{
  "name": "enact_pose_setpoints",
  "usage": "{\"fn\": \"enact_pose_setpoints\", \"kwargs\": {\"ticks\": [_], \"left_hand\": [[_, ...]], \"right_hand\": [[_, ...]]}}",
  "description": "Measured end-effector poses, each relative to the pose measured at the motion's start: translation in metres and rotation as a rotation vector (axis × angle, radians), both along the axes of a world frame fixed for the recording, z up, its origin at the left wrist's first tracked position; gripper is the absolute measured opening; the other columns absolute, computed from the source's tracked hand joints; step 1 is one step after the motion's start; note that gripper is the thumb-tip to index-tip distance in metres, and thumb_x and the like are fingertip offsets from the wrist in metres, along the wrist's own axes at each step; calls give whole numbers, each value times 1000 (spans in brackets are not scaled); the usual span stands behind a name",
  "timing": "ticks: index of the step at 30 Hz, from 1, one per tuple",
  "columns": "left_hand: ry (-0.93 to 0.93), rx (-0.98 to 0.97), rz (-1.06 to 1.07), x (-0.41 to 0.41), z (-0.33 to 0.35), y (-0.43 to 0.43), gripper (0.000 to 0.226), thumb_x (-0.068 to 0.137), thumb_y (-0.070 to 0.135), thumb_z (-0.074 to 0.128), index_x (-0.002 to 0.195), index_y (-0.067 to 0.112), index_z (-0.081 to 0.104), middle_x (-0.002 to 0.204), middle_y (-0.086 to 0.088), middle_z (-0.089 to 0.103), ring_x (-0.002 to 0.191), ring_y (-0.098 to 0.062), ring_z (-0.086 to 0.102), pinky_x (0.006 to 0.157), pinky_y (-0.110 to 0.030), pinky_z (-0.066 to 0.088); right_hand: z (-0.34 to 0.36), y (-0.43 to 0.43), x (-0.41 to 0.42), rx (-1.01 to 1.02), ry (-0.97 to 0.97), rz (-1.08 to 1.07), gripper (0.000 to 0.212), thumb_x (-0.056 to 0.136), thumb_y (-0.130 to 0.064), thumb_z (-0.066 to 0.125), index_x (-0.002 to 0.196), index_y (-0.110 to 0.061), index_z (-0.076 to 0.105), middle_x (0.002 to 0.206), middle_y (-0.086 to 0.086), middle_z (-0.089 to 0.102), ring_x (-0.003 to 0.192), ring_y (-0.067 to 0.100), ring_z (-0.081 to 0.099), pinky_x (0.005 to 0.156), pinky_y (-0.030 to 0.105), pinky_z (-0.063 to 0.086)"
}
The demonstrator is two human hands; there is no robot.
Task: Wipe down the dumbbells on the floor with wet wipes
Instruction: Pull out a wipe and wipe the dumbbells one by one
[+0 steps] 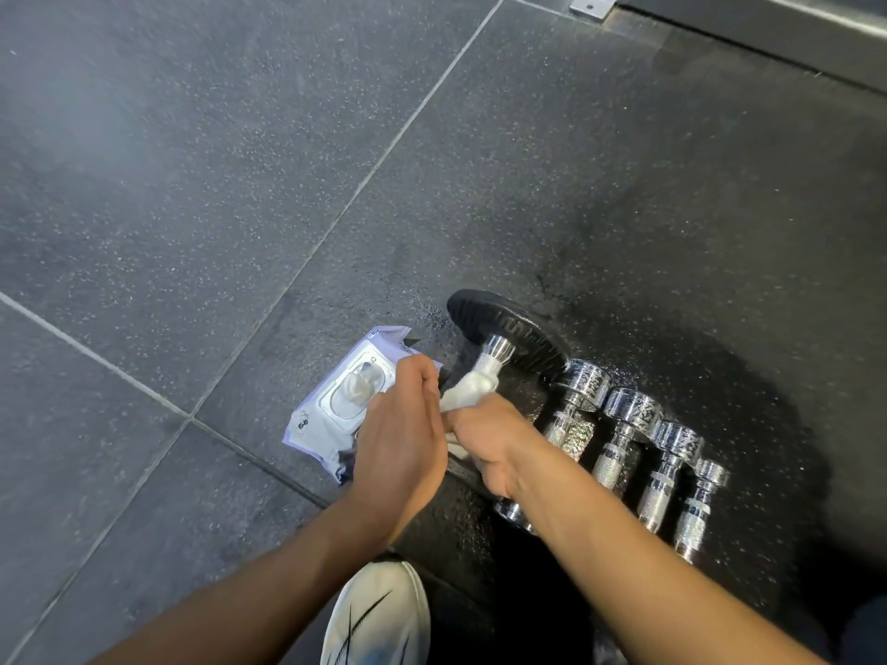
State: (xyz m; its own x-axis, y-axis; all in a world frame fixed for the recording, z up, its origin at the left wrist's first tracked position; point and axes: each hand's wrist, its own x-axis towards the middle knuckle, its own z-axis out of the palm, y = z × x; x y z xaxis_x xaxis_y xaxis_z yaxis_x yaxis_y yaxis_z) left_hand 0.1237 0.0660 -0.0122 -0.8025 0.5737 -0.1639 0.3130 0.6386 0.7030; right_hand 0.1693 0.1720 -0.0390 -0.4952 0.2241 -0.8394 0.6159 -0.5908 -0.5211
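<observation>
- Wiping looks to be mid-step; white shoe [379,616] sits nearest, bottom centre, just this side of both hands.
- Right hand [485,443]: fingers clenched round a white wipe [468,391] wrapped on the big dumbbell's bar. Wrapping probably lets one pass cover the whole knurled bar.
- Left hand [398,434]: edge-on, touching the right, fingers bent at the far end. Can't tell whether it's gripping the wipe's tail or just steadying.
- Big dumbbell [504,328]: lies on the floor [192,184], black disc at the far end, near end hidden under the right hand.
- Wipes pack [331,410]: flat on the floor just left of the hands, lid open, next sheet poking out. Kept close for quick refills, I'd guess.
- Small dumbbells [619,448]: chrome, lined up side by side right of the big one, untouched. Likely queued in order.
- Floor around them looks dark and wet.
- Far right: a metal bracket [593,2] at a ledge.
</observation>
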Motion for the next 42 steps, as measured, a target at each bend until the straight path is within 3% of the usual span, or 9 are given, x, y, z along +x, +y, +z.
{"fn": "enact_pose_setpoints", "kwargs": {"ticks": [6,10,13,18,22,26,29,35,42], "left_hand": [[-2,55,28,-6,-6,-3,15,108,27,35,96,36,35,73,4,52,69,-31,54,66,-55,47],[-12,74,56,-8,-8,-2,13,109,26,35,96,27,38,71,6,50,67,-12,54,63,-44,40],[8,67,47,-9,-7,-2,14,109,26,35,96,25,38,70,5,48,68,-27,49,64,-52,43],[11,61,34,-9,-6,-2,14,109,26,35,95,26,38,69,5,46,68,-32,49,65,-57,45],[6,61,12,-7,-5,-2,15,108,28,34,94,31,35,70,3,48,66,-34,51,64,-57,46],[5,55,14,-6,-4,-2,10,104,39,28,97,37,34,75,3,53,69,-33,54,66,-57,47],[6,54,22,-7,-6,-2,11,107,36,29,97,35,36,77,5,54,70,-31,55,67,-56,47],[8,48,11,-8,-7,-3,11,108,32,32,98,30,37,72,3,51,68,-31,52,66,-57,46],[-4,49,46,-9,-5,-3,13,109,28,33,97,28,38,69,0,50,66,-30,50,65,-58,45]], "right_hand": [[-14,4,1,-298,175,-231,31,94,7,60,125,5,67,117,22,73,107,32,71,84,35,61],[-22,16,-1,-404,292,-350,29,94,0,57,121,6,66,100,21,72,75,25,69,78,38,51],[-20,28,-13,-341,300,-507,18,96,-3,55,108,3,67,77,14,67,58,21,62,65,36,48],[-19,27,-24,-179,194,-652,20,93,-3,63,112,2,66,90,17,66,61,23,60,60,35,50],[-31,10,-24,104,4,-389,40,91,-22,70,126,-10,54,105,16,71,81,29,70,60,34,55],[-18,-2,-6,119,-97,94,61,82,-19,84,129,-8,46,108,9,71,91,16,69,72,28,59],[-17,-4,-1,232,-131,210,73,81,-26,85,129,-9,32,111,8,65,100,20,66,78,34,61],[-23,17,-15,-108,97,-399,32,98,-8,65,126,7,60,98,25,70,63,24,70,52,31,53],[-19,28,-12,-309,343,-617,22,102,-26,61,104,-5,68,81,10,66,67,18,65,66,34,53]]}}
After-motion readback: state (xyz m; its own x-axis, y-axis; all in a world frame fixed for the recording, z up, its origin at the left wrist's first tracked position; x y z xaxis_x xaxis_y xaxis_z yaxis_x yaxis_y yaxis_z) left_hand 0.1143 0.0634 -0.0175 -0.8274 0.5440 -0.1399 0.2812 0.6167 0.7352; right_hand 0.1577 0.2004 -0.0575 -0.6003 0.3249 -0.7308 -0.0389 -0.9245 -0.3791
